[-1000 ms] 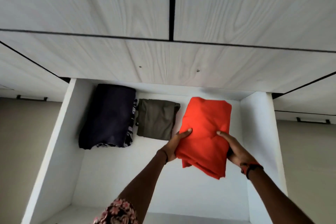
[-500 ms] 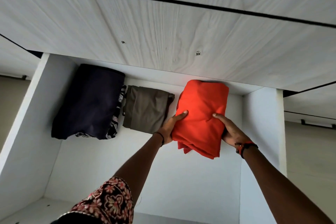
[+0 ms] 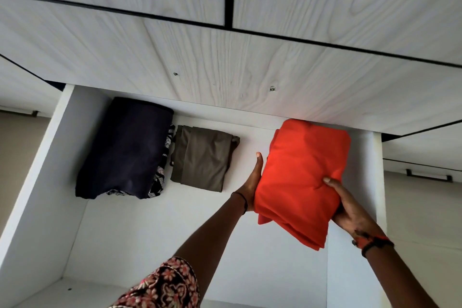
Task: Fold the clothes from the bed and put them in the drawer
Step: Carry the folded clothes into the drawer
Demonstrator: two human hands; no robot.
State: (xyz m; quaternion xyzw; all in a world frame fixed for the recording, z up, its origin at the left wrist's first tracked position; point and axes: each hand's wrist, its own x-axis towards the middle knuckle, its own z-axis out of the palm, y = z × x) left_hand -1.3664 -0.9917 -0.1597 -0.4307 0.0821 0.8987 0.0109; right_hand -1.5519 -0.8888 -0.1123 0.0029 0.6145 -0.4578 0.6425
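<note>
A folded orange garment (image 3: 302,177) sits at the right end of the open white drawer (image 3: 45,182), its far edge under the cabinet front. My left hand (image 3: 251,182) lies flat against its left side, fingers straight. My right hand (image 3: 347,207) grips its near right edge, fingers on top and thumb underneath. A folded olive garment (image 3: 202,160) lies in the middle of the drawer. A dark navy folded pile (image 3: 127,147) with a patterned piece beneath lies at the left.
Wood-grain cabinet doors (image 3: 225,57) overhang the drawer's back. The drawer's right wall (image 3: 377,182) stands close to the orange garment. Neighbouring drawers with dark handles (image 3: 428,177) flank both sides. Bare white drawer floor (image 3: 150,232) lies in front of the clothes.
Both hands have carried the orange garment to the right and deeper into the drawer. My left thumb has come off its top, and the hand now lies flat on its side.
</note>
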